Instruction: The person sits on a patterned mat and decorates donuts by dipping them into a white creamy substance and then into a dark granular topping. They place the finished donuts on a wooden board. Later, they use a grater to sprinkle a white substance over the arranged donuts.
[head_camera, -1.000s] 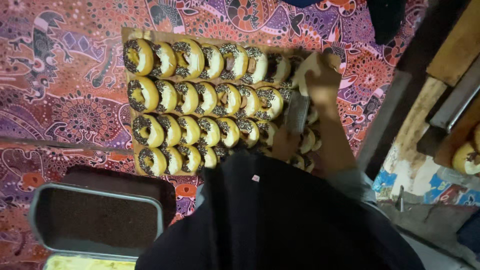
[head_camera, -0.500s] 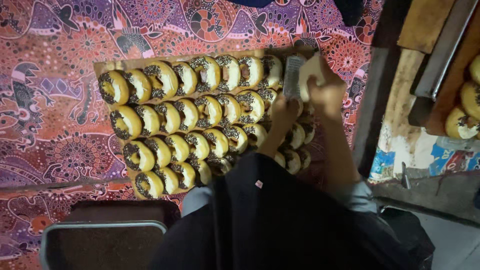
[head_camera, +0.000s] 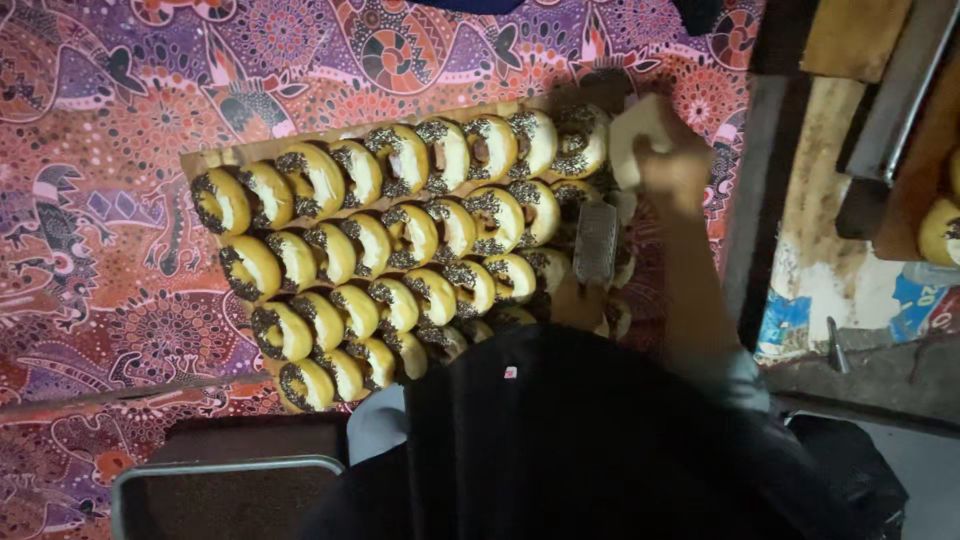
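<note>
Pale block (head_camera: 638, 140) gripped in right hand (head_camera: 668, 165) above small metal grater (head_camera: 596, 242), held from below by left hand (head_camera: 577, 303) | doughnuts (head_camera: 400, 250) on board (head_camera: 200, 162) carry dark sprinkles; pale topping seemingly added only at right end, rest left | patterned cloth (head_camera: 110, 150) leaves room left; dark ledge (head_camera: 745, 220) crowds right.

Dim, warm light; mild motion blur overall. Right hand (head_camera: 668, 160) smeared, upper right. Dark garment (head_camera: 590, 440) underexposed, lower centre. No glare.
</note>
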